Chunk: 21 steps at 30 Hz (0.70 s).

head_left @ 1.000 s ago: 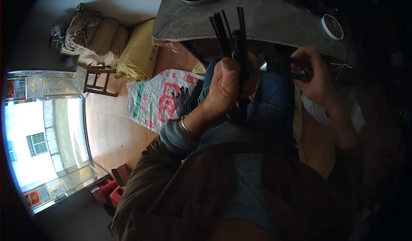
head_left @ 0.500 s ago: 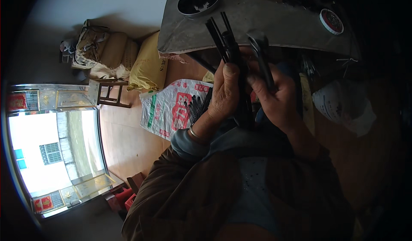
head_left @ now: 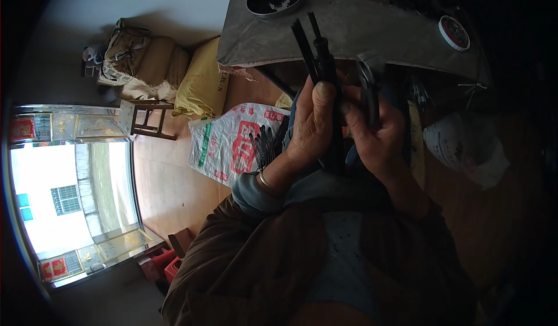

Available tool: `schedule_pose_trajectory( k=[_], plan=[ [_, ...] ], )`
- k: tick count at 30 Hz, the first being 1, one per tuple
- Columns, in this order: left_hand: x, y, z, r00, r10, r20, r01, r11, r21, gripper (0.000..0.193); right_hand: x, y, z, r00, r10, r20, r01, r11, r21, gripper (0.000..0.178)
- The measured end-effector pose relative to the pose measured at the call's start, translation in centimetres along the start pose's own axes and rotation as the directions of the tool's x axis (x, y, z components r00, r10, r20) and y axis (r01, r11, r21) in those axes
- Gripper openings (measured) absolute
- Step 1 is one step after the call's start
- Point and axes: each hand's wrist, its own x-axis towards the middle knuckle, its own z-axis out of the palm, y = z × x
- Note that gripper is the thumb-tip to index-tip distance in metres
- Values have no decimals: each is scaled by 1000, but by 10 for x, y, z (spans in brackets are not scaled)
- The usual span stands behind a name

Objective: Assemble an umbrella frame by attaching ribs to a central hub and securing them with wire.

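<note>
My left hand [head_left: 311, 117] is closed around a bundle of long black rods [head_left: 302, 42], thumb pressed on top. Among them stands a thicker black tube [head_left: 326, 63] with a stepped upper end; the bundle runs down toward my lap. Close beside it, my right hand [head_left: 376, 137] grips a dark-handled hand tool with a rounded metal head [head_left: 370, 96]; its exact kind is hard to make out. Fingertips of the right hand lie near the bundle, partly hidden behind it.
A grey-covered table [head_left: 401, 41] stands ahead, bearing a round bowl of dark small parts [head_left: 273, 0] and a small round tub [head_left: 453, 32]. Left of my legs, more black rods [head_left: 267, 143] lie on a printed white sack [head_left: 224, 146]. Beyond are a yellow sack [head_left: 203, 82] and a wooden stool [head_left: 152, 119].
The bundle has turned more upright and its tips shifted slightly right. The tool in my right hand has moved a little right and down and stands more upright. Both hands keep their hold.
</note>
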Motion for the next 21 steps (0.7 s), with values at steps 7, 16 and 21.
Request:
schedule_pose_trajectory(
  k=[7,16,21],
  plan=[
    [1,2,3,993,-92,77,100,988,-115,39,-6,-4,-5,986,-137,93,149,979,-138,23],
    [4,1,7,981,-179,75,188,973,-135,39,1,-4,-25,998,44,33,-44,999,-1,15],
    [4,3,11,978,-182,100,191,977,-90,59,28,-4,-30,977,-211,-5,211,977,-42,19]
  ],
)
